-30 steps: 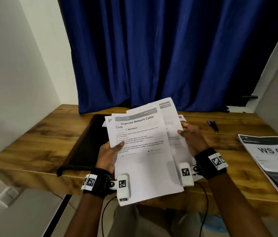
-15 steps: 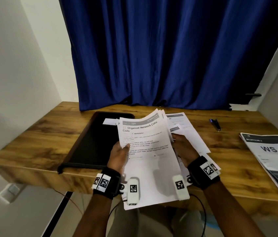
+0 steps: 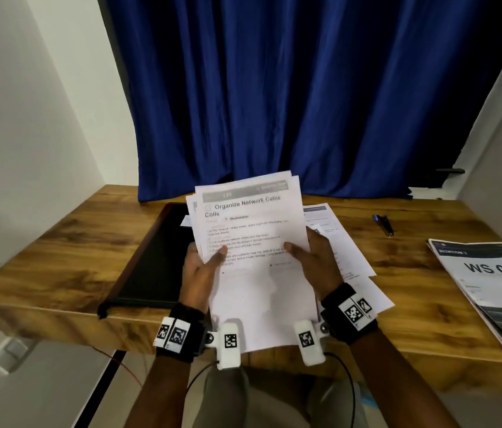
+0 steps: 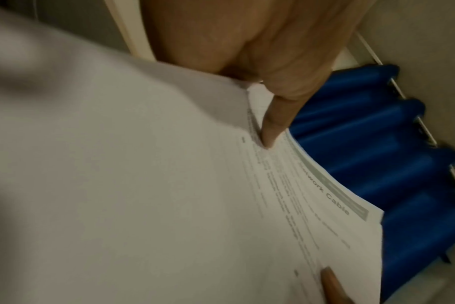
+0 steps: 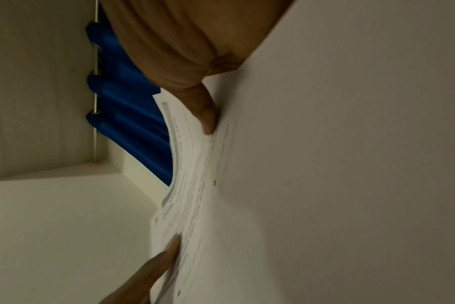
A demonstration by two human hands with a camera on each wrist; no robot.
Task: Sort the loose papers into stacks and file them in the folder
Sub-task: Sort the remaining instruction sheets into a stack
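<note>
**Both hands hold up a bunch of papers**

The left hand (image 3: 202,273) and the right hand (image 3: 314,261) each grip one side of a bunch of papers (image 3: 253,242). The thumbs press on the front page and the other fingers are tucked behind. The bunch is held up off the wooden counter (image 3: 58,257), tilted back toward the person, and the page edges do not line up at the top.

The front page reads "Organize Network Cable Coils" in big letters, with "Workstation" under it. A grey bar runs across the top of the page. The small lines lower down are too blurry to read.

At 9 o'clock from the bunch a black folder (image 3: 154,267) lies flat on the counter. At 3 o'clock, just past the right hand, more loose papers (image 3: 348,251) lie spread on the counter. Farther out at 3 o'clock sits another pile of papers (image 3: 490,291) with "WS 07" in big letters on top. At 2 o'clock a blue pen (image 3: 383,224) lies near the back. A blue curtain (image 3: 290,97) hangs at 12 o'clock.
</note>
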